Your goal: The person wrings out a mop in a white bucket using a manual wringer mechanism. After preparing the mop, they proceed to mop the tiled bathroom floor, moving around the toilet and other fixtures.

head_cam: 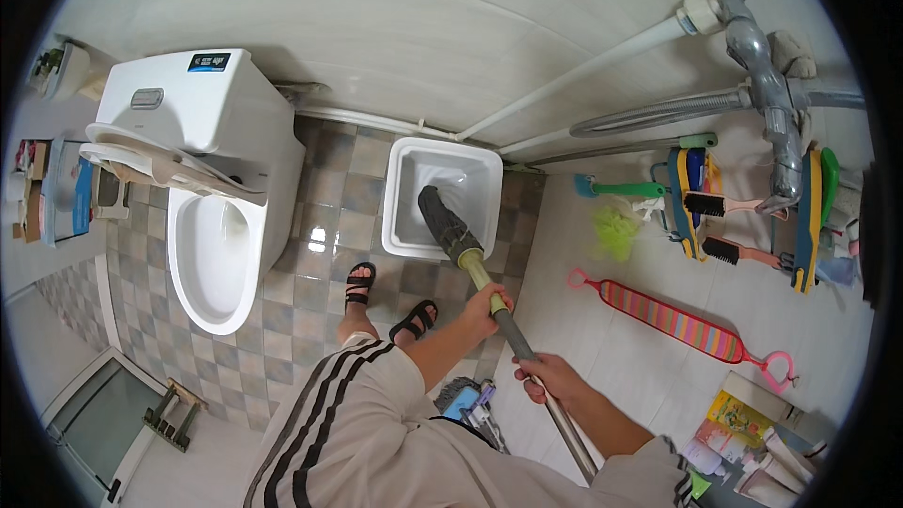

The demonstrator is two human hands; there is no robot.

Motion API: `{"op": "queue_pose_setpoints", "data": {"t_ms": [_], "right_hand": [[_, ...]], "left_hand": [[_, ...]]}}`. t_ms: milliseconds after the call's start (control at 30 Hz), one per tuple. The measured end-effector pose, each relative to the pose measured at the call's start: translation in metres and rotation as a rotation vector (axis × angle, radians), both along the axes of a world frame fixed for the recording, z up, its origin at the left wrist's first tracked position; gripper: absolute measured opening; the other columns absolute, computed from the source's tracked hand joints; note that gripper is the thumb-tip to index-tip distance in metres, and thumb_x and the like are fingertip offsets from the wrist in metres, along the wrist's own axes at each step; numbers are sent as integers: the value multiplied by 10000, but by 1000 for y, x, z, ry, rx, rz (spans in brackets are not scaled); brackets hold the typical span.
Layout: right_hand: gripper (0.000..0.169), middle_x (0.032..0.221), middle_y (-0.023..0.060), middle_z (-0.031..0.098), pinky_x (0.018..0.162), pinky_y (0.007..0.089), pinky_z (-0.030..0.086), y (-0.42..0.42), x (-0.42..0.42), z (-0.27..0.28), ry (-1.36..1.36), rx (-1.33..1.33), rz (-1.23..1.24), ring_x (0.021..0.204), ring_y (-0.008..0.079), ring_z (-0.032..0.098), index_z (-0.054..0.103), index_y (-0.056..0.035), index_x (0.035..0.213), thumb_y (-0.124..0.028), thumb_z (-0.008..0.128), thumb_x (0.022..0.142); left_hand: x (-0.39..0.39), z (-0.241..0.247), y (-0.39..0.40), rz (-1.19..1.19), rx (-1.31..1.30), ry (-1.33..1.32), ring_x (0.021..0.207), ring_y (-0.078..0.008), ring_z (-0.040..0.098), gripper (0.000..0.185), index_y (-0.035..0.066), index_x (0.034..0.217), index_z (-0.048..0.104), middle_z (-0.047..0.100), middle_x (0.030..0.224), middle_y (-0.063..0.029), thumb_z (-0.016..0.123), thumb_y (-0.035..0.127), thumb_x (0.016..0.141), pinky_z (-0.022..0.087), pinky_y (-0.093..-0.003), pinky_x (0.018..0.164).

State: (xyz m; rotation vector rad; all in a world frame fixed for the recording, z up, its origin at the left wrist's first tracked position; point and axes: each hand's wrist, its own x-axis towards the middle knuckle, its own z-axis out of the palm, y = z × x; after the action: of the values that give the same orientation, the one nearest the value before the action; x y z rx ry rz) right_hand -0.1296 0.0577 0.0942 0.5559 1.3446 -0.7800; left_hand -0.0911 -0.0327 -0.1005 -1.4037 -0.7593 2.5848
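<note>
A mop with a dark grey, twisted head (448, 222) slants across the view, its head over and partly within a white square basin (392, 204) on the tiled floor. Around the green section near the head is my left hand (488, 310). Farther up the handle (561, 423), my right hand (547, 377) grips the grey and metal shaft. Whether the mop head touches the bottom of the basin I cannot tell. My sandalled feet stand just in front of the basin.
To the left stands a white toilet (211, 261) with its lid raised. Pipes and a metal tap (783, 148) run along the wall. Brushes (705, 204) and a striped back scrubber (670, 317) hang at right. Another mop (462, 398) lies near my legs.
</note>
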Motion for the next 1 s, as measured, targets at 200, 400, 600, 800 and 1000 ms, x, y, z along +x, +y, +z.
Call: {"op": "queue_pose_setpoints", "data": {"t_ms": [200, 400, 600, 800, 1000], "right_hand": [[449, 816, 61, 509, 403, 214, 398, 28, 65, -22, -413, -314, -764, 493, 112, 445, 338, -7, 1212, -284, 376, 861], [514, 849, 122, 510, 604, 341, 493, 26, 40, -27, 415, 145, 480, 663, 218, 535, 317, -2, 1214, -218, 516, 792], [573, 764, 98, 499, 572, 356, 483, 39, 63, -62, 706, 64, 953, 582, 225, 524, 274, -30, 1248, -201, 526, 763], [506, 804, 117, 532, 593, 380, 470, 50, 69, -57, -187, -181, -340, 681, 225, 548, 316, -18, 1237, -177, 490, 788], [633, 848, 178, 533, 595, 384, 474, 19, 95, -76, 1071, 386, 1389, 783, 242, 557, 288, 47, 1239, -166, 567, 713]], "left_hand": [[30, -12, -5, 5, 33, 205, 484, -178, 454, 164, 55, 641, 400, 420, 537, -62, 524, 92, 743, 439, -332, 475], [9, -6, 5, -357, -448, -60, 446, -222, 465, 127, 18, 632, 464, 423, 482, -85, 544, 76, 712, 407, -336, 415], [19, -17, 11, -341, -390, -26, 444, -212, 470, 94, -2, 677, 461, 442, 525, -110, 542, 35, 708, 403, -354, 399], [35, -27, 0, -294, -377, -4, 393, -199, 455, 143, 10, 632, 440, 426, 493, -90, 558, 46, 705, 378, -347, 358], [17, -11, 25, -454, -666, -187, 388, -200, 452, 165, 0, 581, 439, 434, 487, -100, 556, 28, 694, 363, -353, 352]]}}
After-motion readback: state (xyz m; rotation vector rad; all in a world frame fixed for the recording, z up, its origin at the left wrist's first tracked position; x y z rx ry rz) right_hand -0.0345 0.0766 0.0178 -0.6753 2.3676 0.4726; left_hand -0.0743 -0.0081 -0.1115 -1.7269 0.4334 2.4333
